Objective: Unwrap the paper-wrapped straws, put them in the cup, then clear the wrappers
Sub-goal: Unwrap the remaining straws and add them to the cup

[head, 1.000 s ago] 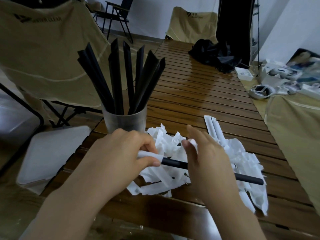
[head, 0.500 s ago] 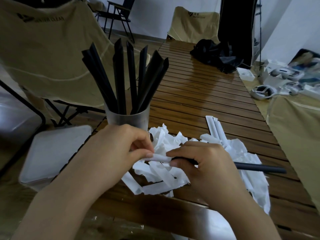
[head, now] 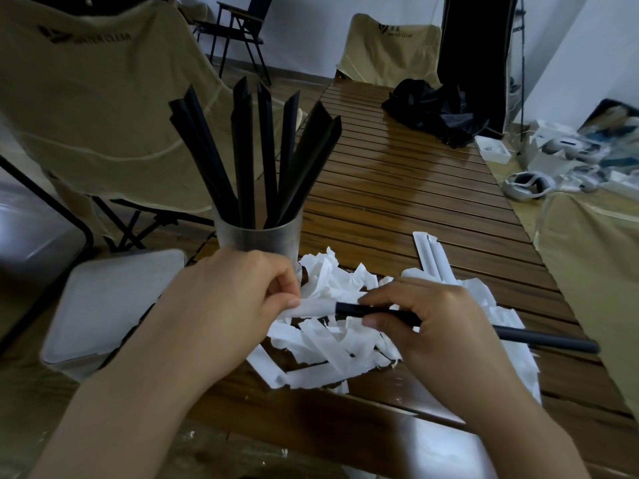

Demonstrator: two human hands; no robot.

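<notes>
A slatted wooden desk [head: 397, 202] carries a crumpled black cloth [head: 432, 112] at its far end. Beige folding chairs [head: 96, 108] stand to the left and beyond it. A white lidded box [head: 110, 305] sits at the left, and white headsets [head: 525, 184] lie on a beige surface at the right.

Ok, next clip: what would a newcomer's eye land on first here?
Probably the cup bristling with black straws at the table's near left. Then both hands in front of it: left hand pinching a paper wrapper, right hand gripping the straw above the torn wrappers.
</notes>
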